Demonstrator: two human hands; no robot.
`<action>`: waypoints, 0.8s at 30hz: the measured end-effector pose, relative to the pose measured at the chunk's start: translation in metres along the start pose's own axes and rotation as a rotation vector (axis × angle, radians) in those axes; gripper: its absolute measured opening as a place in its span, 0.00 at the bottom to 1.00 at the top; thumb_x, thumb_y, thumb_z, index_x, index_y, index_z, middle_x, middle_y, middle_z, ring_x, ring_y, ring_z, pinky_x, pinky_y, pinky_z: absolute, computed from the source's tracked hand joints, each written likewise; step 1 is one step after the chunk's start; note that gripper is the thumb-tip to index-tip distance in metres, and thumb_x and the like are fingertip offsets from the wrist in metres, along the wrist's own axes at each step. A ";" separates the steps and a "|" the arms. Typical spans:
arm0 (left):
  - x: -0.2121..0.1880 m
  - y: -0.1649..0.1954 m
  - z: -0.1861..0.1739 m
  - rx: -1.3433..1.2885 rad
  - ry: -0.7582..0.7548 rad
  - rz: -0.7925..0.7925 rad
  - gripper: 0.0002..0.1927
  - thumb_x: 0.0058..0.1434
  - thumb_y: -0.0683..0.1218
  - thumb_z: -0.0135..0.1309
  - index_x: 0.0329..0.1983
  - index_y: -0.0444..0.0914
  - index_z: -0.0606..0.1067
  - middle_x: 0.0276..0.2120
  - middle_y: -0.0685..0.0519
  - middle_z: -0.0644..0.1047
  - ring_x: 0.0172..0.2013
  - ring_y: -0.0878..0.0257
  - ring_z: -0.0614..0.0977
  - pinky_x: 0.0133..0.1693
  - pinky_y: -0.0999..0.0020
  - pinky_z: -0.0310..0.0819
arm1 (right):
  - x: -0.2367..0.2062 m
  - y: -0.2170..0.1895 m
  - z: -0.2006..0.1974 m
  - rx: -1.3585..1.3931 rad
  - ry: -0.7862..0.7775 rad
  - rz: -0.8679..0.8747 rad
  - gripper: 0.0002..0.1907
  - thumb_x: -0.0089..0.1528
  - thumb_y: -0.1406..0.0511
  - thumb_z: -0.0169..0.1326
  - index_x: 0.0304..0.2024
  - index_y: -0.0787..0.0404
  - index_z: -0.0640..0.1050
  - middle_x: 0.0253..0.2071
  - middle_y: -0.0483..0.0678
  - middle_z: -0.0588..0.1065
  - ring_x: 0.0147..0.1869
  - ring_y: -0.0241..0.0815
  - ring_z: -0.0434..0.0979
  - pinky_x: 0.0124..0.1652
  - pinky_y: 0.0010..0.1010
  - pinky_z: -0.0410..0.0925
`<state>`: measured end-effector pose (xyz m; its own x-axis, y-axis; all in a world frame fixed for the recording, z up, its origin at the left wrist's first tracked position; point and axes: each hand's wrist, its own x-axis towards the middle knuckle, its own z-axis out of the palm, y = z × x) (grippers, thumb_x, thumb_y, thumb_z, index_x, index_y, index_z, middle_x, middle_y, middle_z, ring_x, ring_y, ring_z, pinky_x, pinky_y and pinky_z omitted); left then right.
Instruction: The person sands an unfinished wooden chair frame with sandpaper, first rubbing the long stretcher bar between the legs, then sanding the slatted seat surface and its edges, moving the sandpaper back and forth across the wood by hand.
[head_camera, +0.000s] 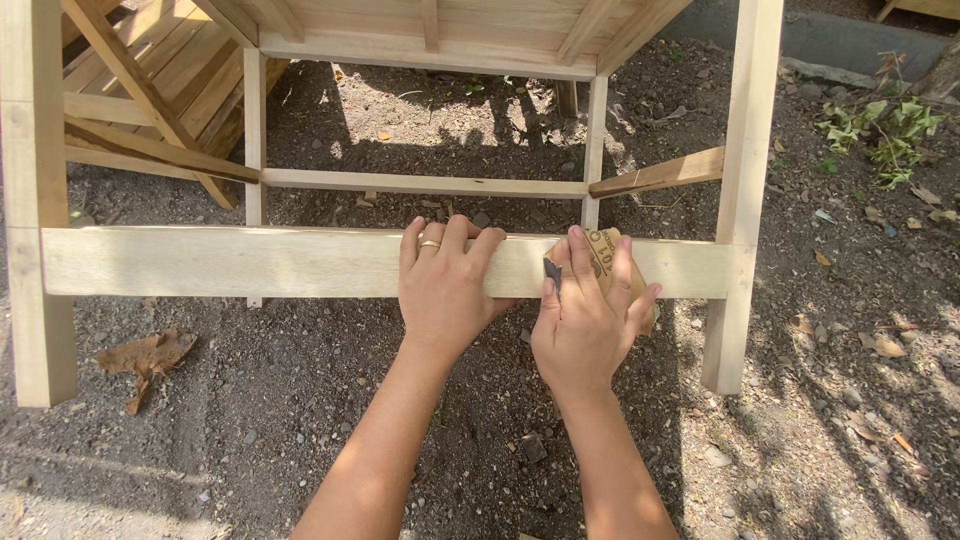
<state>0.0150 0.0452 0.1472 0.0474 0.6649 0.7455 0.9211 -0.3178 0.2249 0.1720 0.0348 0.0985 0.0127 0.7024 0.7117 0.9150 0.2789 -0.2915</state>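
Your left hand (445, 285): bare forearm extended, fingers curled over, ring on one finger. Your right hand (585, 315): just right of it, fingers spread, pressing flat.

1. Scene lit by hard daylight; pale rail (250, 262) rendered v. bright, nearly washed out twd its left end.
2. Deep shadow cast on the ground (300, 420) under the frame, w/ dappled sun patches at far side.
3. Left hand (443, 290) & right hand (585, 320) evenly lit, sharp.
4. No motion blur seen; slight wide-angle bending at pic edges.
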 end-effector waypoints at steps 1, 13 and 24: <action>0.000 0.000 0.000 -0.005 0.013 0.007 0.33 0.32 0.53 0.76 0.45 0.47 0.79 0.39 0.55 0.75 0.45 0.55 0.77 0.63 0.50 0.61 | -0.001 0.000 0.000 0.022 -0.004 0.005 0.21 0.70 0.59 0.45 0.63 0.52 0.77 0.73 0.38 0.67 0.82 0.59 0.50 0.71 0.72 0.32; 0.001 0.000 -0.003 0.007 0.028 0.014 0.34 0.32 0.55 0.76 0.45 0.46 0.79 0.39 0.54 0.74 0.45 0.55 0.77 0.63 0.50 0.62 | 0.002 0.004 0.002 0.019 -0.020 0.014 0.21 0.69 0.59 0.46 0.63 0.53 0.77 0.73 0.39 0.67 0.81 0.60 0.48 0.70 0.73 0.36; -0.001 -0.006 0.006 0.103 0.019 0.025 0.28 0.39 0.52 0.74 0.46 0.49 0.80 0.40 0.57 0.75 0.44 0.58 0.77 0.64 0.54 0.62 | 0.001 -0.024 0.012 0.066 -0.048 -0.034 0.23 0.70 0.58 0.45 0.65 0.55 0.76 0.74 0.40 0.65 0.81 0.61 0.48 0.69 0.73 0.36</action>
<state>0.0119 0.0503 0.1410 0.0645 0.6447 0.7617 0.9546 -0.2624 0.1412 0.1450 0.0360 0.0986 -0.0389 0.7222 0.6906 0.8858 0.3448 -0.3107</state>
